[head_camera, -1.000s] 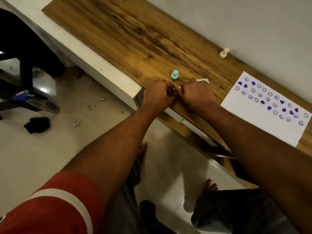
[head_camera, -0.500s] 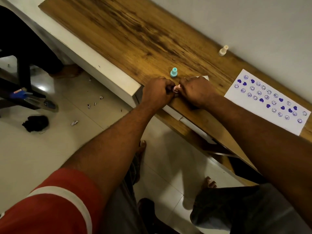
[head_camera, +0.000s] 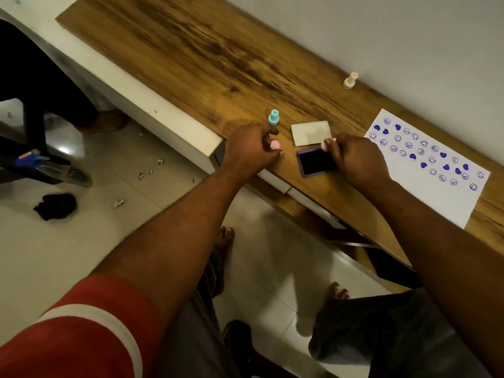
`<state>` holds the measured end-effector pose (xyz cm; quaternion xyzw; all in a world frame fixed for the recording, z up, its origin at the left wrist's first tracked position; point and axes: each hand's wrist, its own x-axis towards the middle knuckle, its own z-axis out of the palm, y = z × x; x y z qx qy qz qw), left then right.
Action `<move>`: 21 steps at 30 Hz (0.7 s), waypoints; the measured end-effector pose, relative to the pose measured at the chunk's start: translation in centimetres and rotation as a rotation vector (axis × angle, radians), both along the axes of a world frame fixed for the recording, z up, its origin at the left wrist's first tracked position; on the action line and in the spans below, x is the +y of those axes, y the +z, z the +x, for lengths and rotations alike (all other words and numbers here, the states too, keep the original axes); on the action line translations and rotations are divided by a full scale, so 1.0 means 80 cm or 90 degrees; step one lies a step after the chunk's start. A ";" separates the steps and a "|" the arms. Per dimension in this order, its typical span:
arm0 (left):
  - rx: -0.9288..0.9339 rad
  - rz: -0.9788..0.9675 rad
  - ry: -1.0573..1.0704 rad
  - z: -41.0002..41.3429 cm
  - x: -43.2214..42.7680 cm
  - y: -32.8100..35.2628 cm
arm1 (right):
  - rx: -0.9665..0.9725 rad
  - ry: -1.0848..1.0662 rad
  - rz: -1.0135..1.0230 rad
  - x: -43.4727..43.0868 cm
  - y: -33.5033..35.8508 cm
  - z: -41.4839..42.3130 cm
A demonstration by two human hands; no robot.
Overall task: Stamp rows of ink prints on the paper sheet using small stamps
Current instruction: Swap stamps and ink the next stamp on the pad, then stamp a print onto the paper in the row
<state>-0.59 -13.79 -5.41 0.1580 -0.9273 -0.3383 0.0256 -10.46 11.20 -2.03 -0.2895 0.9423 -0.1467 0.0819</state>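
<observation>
A white paper sheet (head_camera: 425,192) with rows of purple smiley and heart prints lies on the wooden desk (head_camera: 207,58) at the right. An open purple ink pad (head_camera: 316,162) sits near the desk's front edge, its pale lid (head_camera: 309,133) just behind it. My right hand (head_camera: 357,162) pinches a small pink stamp (head_camera: 326,143) over the pad's far right corner. My left hand (head_camera: 252,151), left of the pad, holds a small pink piece (head_camera: 275,144), apparently the stamp's cap. A teal stamp (head_camera: 273,117) stands upright just behind my left hand.
A cream stamp (head_camera: 350,81) stands near the wall (head_camera: 409,36) behind the paper. The desk's white front edge (head_camera: 152,115) runs diagonally. Below are the tiled floor (head_camera: 81,241) with paper scraps, a dark cloth (head_camera: 56,205) and my bare feet.
My hands, pressed together on something pink before, have pulled apart. Each now holds a pink piece, and the ink pad and its lid have come into sight between them.
</observation>
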 end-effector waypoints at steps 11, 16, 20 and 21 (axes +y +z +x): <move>0.043 -0.155 -0.196 -0.024 0.087 0.002 | 0.017 -0.007 0.049 0.041 -0.001 0.002; 0.014 -0.193 -0.162 -0.032 0.095 -0.007 | 0.013 -0.001 0.069 0.034 -0.010 0.005; 0.022 -0.185 -0.136 -0.033 0.098 -0.009 | 0.015 0.011 0.098 0.032 -0.021 0.010; 0.021 -0.181 -0.132 -0.033 0.097 -0.009 | 0.012 0.012 0.110 0.030 -0.021 0.010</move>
